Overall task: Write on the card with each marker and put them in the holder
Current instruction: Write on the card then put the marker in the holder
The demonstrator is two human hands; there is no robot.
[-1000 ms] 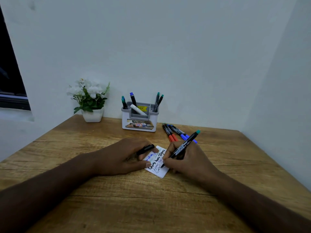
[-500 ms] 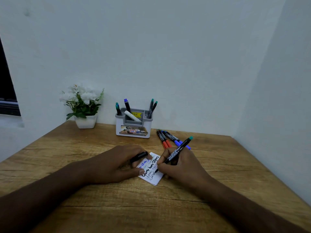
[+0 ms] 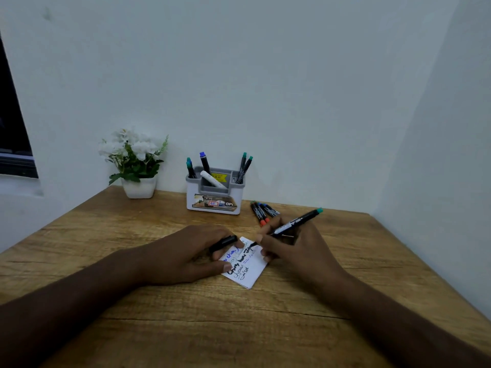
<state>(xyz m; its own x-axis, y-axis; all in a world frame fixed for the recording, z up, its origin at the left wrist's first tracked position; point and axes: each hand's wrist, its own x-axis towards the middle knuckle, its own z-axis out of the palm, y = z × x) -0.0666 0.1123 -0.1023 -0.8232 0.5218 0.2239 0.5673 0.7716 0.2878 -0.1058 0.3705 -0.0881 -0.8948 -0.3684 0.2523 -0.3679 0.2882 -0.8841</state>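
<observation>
White paper card (image 3: 248, 269) stays steady because our left hand (image 3: 191, 254), pinching a black cap (image 3: 223, 243), pins it while our right hand (image 3: 295, 248) grips the green-ended black marker (image 3: 295, 223) writing.

Bare desk (image 3: 332, 261) lies open to you at the frame's right and bottom. Loose markers (image 3: 261, 212) block the centre path toward the holder (image 3: 215, 205); a plant pot (image 3: 139, 187) stands upper left.
</observation>
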